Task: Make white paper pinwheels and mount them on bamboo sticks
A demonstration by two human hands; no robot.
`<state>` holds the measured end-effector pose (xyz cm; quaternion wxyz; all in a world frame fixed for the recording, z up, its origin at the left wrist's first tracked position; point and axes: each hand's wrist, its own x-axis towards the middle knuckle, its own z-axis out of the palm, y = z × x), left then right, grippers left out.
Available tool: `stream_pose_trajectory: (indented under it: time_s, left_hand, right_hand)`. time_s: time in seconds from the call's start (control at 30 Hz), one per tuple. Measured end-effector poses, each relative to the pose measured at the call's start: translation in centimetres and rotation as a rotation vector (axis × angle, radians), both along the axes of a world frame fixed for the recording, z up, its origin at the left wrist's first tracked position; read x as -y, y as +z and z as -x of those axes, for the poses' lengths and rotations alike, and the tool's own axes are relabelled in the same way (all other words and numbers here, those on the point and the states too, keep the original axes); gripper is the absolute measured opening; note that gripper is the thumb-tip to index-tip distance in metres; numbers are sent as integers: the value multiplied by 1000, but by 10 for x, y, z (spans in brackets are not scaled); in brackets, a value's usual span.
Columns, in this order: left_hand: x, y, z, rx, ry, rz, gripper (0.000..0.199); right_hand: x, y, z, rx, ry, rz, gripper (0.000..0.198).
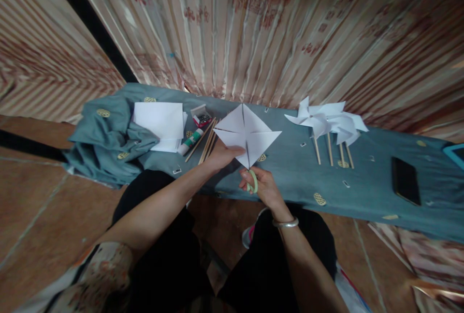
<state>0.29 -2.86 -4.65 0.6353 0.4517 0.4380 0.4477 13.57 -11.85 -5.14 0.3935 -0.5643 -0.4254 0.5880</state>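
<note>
My left hand (225, 154) grips a white square sheet of paper (255, 134) by its lower left side, thumb on top. The sheet is turned like a diamond, with slits running from its corners toward the middle. In my right hand (266, 186) is a pair of scissors (254, 182) with pale green handles, fingers closed around the loops. The scissors are at the sheet's near corner; their blades are mostly hidden by the paper, so I cannot tell how far apart they are.
On the cloth-covered table (290, 177) lie a stack of white paper (158, 122), a glue stick (191, 141), wooden sticks (208, 144) and a small box of pins (201, 116). Paper pinwheels (328, 122) and a phone (405, 180) lie to the right. A curtain (232, 37) hangs behind.
</note>
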Motion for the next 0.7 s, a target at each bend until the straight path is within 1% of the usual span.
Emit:
stream_pose_trajectory:
  time_s: [0.1,0.3,0.4,0.6,0.7]
  left_hand:
    - [1,-1,0,-14,-33,1,23]
    - [1,-3,0,1,-34,-10,26]
    - [1,-1,0,-4,-32,-9,26]
    - [5,4,0,-14,-57,-3,19]
    - [5,5,0,-11,-60,7,20]
  right_hand:
    - [0,-2,-1,-5,0,-15,48]
    - [0,-6,-2,17,7,-26,46]
    - [0,-8,-2,20,5,-24,46]
    - [0,-9,-4,42,11,-40,45]
    - [-1,-9,-4,49,13,-40,45]
